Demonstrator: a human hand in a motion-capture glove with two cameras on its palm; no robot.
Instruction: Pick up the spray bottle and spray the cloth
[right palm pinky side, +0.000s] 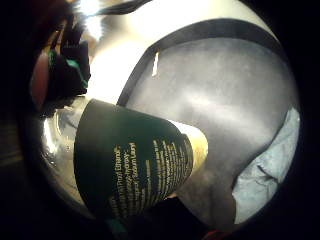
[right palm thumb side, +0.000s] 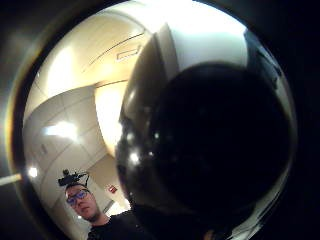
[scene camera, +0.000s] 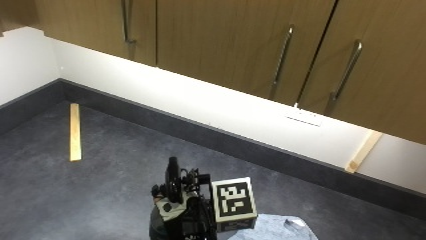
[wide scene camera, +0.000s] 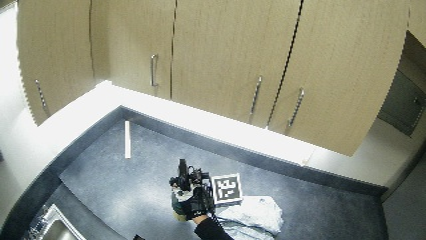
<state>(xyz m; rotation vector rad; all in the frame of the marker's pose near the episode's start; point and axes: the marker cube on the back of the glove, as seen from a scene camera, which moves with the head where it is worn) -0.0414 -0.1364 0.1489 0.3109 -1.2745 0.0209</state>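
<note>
We've got the right hand wrapped around the spray bottle, holding it up off the dark surface. Bottle runs roughly upright in the hand, black nozzle on top, label end toward the surface; the palm views show the label and the dark body right against the palm, so it's a held bottle, not just a near one.

Cloth lies flat on the surface just beside the hand, on the right side as the wide outside view shows it; the little-finger palm view puts its pale edge past the bottle's base.

Key relation: the nozzle looks to point up and away toward the back wall, not at the cloth. We judge the next move needs the bottle turned and tipped toward the cloth before any trigger pull. Can't tell whether a finger is on the trigger.

Wooden strip lies well apart near the corner, irrelevant.
</note>
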